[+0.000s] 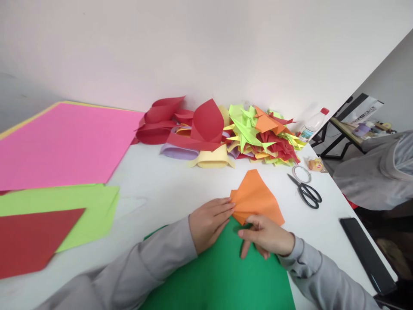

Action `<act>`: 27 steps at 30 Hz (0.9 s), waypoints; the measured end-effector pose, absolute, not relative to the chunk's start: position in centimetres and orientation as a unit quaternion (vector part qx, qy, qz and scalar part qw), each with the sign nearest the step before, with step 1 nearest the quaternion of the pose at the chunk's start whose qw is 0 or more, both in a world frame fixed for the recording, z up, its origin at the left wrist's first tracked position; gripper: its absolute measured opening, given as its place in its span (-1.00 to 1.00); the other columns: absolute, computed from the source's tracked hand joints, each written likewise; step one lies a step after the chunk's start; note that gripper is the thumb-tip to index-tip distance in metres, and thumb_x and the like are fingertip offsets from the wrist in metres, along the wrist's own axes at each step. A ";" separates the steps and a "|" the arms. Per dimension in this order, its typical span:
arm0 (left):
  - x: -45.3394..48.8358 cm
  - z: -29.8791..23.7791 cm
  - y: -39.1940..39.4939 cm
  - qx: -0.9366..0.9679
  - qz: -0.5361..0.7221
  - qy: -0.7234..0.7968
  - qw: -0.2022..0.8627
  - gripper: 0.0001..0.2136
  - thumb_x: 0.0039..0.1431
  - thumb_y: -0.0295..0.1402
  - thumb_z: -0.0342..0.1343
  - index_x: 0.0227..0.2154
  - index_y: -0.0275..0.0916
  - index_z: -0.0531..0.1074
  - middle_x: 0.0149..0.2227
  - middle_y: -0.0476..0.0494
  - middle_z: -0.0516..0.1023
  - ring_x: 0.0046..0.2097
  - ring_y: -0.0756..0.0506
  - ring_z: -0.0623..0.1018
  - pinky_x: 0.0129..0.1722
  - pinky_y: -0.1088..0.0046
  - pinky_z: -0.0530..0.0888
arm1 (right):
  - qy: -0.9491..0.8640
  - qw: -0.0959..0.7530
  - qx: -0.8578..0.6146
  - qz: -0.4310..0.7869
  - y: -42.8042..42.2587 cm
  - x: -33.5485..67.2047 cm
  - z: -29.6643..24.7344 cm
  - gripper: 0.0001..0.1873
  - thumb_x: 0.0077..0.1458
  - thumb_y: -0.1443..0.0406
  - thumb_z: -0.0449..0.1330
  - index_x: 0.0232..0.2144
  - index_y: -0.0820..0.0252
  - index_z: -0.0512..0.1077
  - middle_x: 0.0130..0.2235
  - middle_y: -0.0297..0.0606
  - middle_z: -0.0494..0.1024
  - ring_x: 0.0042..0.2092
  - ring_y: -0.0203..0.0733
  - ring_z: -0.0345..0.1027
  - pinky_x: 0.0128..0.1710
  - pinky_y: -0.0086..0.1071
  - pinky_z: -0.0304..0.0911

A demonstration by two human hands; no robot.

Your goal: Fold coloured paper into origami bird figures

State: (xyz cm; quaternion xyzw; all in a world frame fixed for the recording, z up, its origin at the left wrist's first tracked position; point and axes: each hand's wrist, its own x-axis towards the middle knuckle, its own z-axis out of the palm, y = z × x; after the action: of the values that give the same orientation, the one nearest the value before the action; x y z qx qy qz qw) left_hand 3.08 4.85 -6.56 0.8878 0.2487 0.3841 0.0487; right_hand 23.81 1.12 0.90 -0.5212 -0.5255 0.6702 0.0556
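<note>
A partly folded orange paper point(256, 198) lies on the white table point(161, 185), overlapping the top of a green sheet point(222, 275). My left hand point(209, 219) lies with its fingers stretched flat, the fingertips pressing the orange paper's left edge. My right hand point(266, 237) sits at the paper's lower edge, thumb and fingers pinched on the fold there. Both arms wear grey sleeves.
A heap of folded paper shapes point(245, 133) in red, yellow-green, orange and cream lies at the back. Pink point(64, 142), light green point(80, 206) and red point(29, 241) sheets lie left. Scissors point(306, 191), a tape roll point(301, 173), a bottle point(312, 124) and a black phone point(366, 252) are right. Another person's grey sleeve point(371, 176) is far right.
</note>
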 end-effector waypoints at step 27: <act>4.9 -5.3 2.2 0.916 0.237 0.324 -0.023 -0.42 0.25 -0.17 -0.10 0.20 -0.51 0.12 0.24 -0.47 0.23 0.28 -0.30 0.19 0.21 0.12 0.22 | -0.691 0.139 -0.621 0.342 -1.3 24.4 1.7 -0.60 0.18 0.22 0.09 0.04 0.24 0.35 -0.45 -0.27 0.58 -0.50 -0.26 0.42 -0.46 -0.41 0.28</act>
State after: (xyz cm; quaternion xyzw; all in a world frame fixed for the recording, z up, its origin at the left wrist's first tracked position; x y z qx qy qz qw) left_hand 4.87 2.23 -5.30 0.9155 0.3243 0.2369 -0.0234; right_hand 24.38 -1.33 1.72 -0.6212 -0.6914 0.3418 0.1387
